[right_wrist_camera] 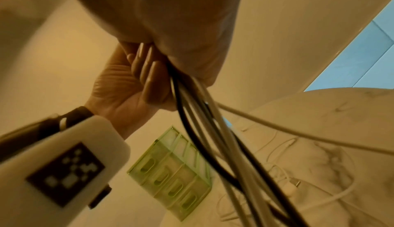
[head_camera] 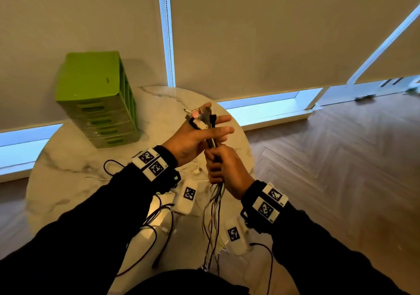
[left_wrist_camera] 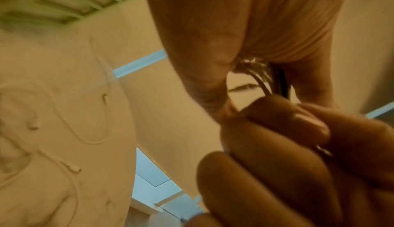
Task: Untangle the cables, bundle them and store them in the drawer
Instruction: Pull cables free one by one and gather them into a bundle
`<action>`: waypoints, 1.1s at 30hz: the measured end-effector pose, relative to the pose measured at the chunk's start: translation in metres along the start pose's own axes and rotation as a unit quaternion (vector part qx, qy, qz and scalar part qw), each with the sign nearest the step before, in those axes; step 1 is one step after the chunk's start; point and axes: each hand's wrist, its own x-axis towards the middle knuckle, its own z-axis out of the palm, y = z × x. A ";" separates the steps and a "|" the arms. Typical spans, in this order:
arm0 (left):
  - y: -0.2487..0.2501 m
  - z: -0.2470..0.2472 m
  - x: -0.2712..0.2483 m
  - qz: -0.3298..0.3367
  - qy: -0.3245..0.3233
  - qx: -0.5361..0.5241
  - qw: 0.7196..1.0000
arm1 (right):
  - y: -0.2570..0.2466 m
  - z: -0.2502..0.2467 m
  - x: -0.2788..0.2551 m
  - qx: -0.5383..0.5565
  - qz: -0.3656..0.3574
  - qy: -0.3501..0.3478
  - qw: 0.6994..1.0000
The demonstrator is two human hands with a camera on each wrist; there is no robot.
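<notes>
Evidently the left hand (head_camera: 193, 135) pinches the connector ends of the cables (head_camera: 213, 201) beneath its thumb, the other fingers splayed straight, probably to keep the plugs aligned. Below it, the right hand (head_camera: 223, 169) clenches the strands as one bunch (tails hang toward the table (head_camera: 68, 158)). The green drawer unit (head_camera: 97, 99) stands well apart, its drawers closed, judging by their fronts.

Dim warm light, blurred wrist views.
</notes>
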 end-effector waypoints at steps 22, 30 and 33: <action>-0.039 0.074 0.047 0.130 -0.001 0.273 0.953 | 0.012 -0.079 -0.028 -0.189 0.039 0.089 0.977; -0.061 0.078 0.042 0.019 -0.114 0.123 0.986 | 0.012 -0.123 -0.036 0.013 0.021 0.240 0.970; -0.082 0.079 0.035 -0.116 -0.234 0.294 0.919 | -0.001 -0.122 -0.051 0.181 -0.011 0.199 0.963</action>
